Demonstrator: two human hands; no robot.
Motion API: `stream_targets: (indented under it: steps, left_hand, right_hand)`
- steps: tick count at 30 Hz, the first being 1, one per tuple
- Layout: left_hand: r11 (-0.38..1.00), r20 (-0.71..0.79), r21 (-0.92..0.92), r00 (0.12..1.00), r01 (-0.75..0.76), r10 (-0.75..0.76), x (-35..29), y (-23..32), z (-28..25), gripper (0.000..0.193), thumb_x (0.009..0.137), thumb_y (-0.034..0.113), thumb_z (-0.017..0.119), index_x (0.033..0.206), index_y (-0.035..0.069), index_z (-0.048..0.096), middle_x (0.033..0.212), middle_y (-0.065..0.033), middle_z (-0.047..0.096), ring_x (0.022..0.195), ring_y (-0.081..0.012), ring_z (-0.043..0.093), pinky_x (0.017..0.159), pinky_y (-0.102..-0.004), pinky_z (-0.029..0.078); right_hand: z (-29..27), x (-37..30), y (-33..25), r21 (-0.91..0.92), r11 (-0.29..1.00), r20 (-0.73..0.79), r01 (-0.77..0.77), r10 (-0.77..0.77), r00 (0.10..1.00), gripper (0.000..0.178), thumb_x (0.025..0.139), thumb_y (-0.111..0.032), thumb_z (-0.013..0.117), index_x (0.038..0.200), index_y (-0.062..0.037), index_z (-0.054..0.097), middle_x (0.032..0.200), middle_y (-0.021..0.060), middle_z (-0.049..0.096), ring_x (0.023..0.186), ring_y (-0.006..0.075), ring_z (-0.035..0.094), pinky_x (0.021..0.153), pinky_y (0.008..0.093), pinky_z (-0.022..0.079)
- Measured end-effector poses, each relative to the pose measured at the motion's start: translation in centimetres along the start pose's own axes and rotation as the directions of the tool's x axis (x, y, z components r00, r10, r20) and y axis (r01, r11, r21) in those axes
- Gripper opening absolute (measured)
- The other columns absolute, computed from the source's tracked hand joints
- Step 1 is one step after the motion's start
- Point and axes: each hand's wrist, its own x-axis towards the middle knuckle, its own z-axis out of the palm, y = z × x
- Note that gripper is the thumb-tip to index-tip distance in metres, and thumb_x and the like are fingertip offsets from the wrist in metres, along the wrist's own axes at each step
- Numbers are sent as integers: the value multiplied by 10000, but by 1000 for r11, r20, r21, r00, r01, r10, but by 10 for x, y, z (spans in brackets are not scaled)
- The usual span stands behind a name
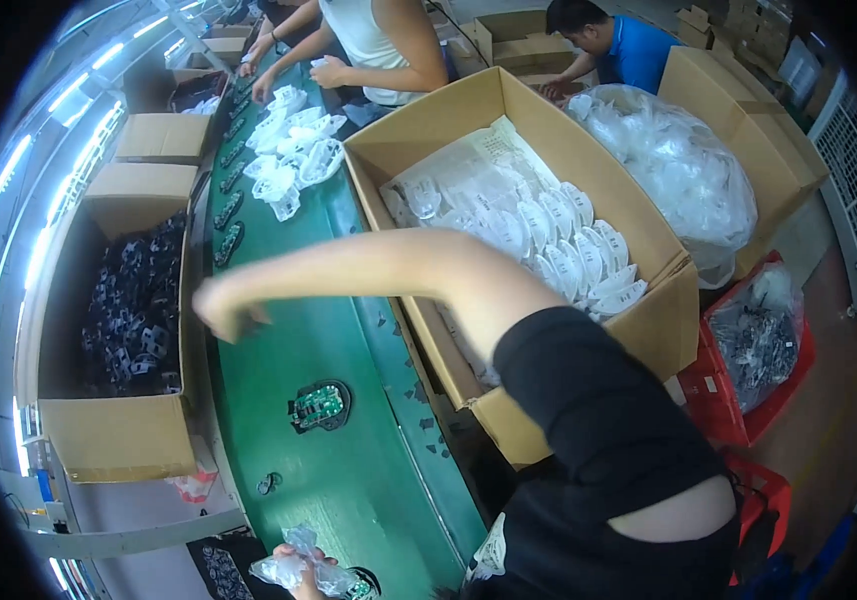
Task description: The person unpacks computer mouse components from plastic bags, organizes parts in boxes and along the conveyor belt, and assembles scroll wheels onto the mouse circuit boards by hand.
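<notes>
My right arm reaches across the green conveyor belt (293, 350), and my right hand (228, 308) hangs over its left edge beside a cardboard box (118, 440) of small black parts (133, 310). That hand is smeared by motion, so its fingers do not show clearly. At the lower edge my left hand (306, 580) is closed on a crumpled clear plastic bag (293, 560). Right against it lies a dark unit with a green circuit board (360, 585), partly cut off. Farther up the belt sits another round dark circuit-board unit (319, 405). A small dark part (268, 483) lies nearer.
A large cardboard box (508, 95) of white curved pieces (578, 240) stands right of the belt. Dark units (229, 243) line the belt's far left edge, near white bagged parts (293, 150). Co-workers (388, 50) sit beyond. A red crate (748, 390) stands at right.
</notes>
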Motion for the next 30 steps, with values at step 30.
stream_targets:
  steps: [30]
  left_hand:
    - [964,420,-255,890,-73,178,19,24,361,467,930,330,666,1198,42,416,574,-1,399,464,-106,390,363,-237,351]
  right_hand:
    - [241,-643,377,397,561,-890,-726,428,-156,532,837,-233,723,1296,-30,545,1280,199,565,1248,361,483,1044,422,406]
